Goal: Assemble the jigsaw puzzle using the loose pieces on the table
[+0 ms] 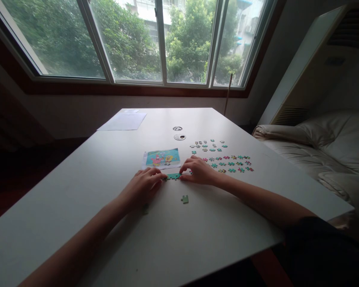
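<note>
A short strip of joined teal jigsaw pieces (174, 176) lies on the white table between my hands. My left hand (146, 180) pinches the strip's left end with thumb and fingertips. At the right end, the thumb and forefinger of my right hand (199, 170) close on the strip's edge. Just beyond it lies a cartoon reference picture (163, 158) on white paper. One loose green jigsaw piece (184, 199) rests nearer to me, and another dark piece (145, 209) sits in shadow by my left forearm. Rows of loose jigsaw pieces (231, 163) spread out beyond my right hand.
White sheets of paper (122, 121) lie at the table's far left corner. Two round inserts (180, 137) are set in the tabletop (77, 179). A pale leather sofa (341, 135) stands to the right, and a window (131, 44) fills the far wall.
</note>
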Available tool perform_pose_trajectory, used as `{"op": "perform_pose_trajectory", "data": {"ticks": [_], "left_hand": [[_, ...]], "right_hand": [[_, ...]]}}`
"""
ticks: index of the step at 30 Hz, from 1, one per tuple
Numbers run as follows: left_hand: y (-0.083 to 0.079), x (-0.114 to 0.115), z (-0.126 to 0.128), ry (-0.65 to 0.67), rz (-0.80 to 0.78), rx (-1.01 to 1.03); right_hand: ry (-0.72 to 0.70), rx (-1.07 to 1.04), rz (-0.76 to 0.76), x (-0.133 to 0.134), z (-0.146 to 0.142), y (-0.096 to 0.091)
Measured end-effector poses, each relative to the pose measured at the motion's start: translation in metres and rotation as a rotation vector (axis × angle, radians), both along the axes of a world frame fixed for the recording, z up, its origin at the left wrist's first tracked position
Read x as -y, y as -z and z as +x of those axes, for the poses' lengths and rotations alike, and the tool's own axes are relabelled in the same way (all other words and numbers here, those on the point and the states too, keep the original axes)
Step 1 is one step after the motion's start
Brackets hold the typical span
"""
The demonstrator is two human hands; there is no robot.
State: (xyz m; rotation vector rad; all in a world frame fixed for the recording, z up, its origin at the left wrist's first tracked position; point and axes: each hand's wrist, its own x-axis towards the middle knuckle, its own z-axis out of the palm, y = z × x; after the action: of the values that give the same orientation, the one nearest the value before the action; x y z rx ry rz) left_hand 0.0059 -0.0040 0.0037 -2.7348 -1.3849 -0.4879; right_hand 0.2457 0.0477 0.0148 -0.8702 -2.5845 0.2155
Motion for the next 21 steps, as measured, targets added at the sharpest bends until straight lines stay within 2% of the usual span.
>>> {"op": "perform_pose_trajectory", "data": {"ticks": [7,13,18,21], "left_hand": [[0.0007,-0.0002,0.0004,0.002,0.01,-0.008],[0.0024,-0.0015,-0.0019,0.01,0.01,-0.018],[0.0045,-0.0015,-0.0004,0.009,-0.006,-0.021],[0.0007,-0.0013,-0.0016,0.016,-0.013,-0.008]], "right_hand": [[-0.01,-0.005,0.006,-0.0009,0.0011,-0.0005],[-0.096,-0.03,0.015,-0.0029,0.0008,0.0032],[-0.11,0.007,0.037,-0.0033,0.0001,0.0026],[-0.121,0.015,0.047,-0.0046,0.0025,0.0014]]}}
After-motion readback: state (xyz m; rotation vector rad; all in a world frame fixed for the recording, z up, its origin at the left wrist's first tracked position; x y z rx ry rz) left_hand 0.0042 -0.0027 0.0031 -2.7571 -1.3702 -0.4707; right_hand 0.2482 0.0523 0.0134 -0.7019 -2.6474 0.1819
